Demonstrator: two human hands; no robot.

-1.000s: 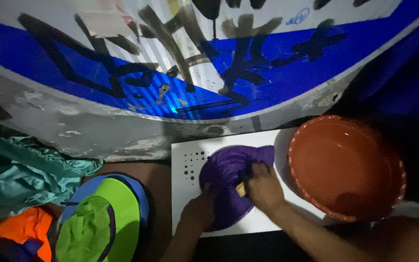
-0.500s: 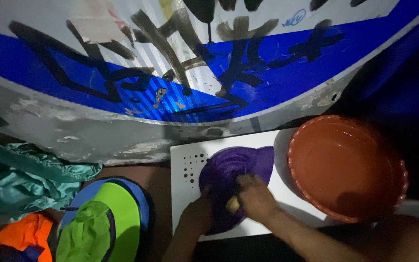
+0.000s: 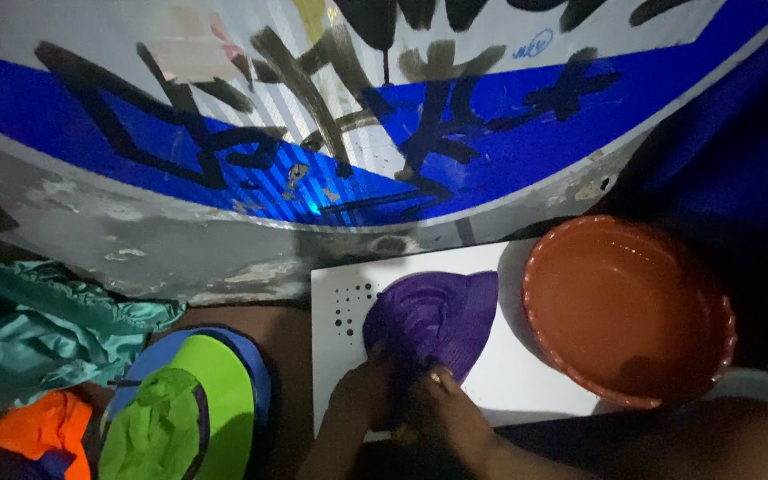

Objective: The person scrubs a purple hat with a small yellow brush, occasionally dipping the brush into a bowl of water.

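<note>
Purple ribbed fabric hat is pinned on white perforated board by left hand; right hand grips its near edge. Orange scalloped plastic basin, at three o'clock, could be knocked by an elbow.

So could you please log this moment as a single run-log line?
left hand: pressing purple hat | right hand: on hat's near edge | hat: on white board | orange basin: right of hat, on board

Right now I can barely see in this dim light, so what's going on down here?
A person presses both hands on a purple hat lying on a white board. The left hand holds its near edge; the right hand rubs it beside that. An orange basin sits on the right, a green and blue hat on the left.
</note>
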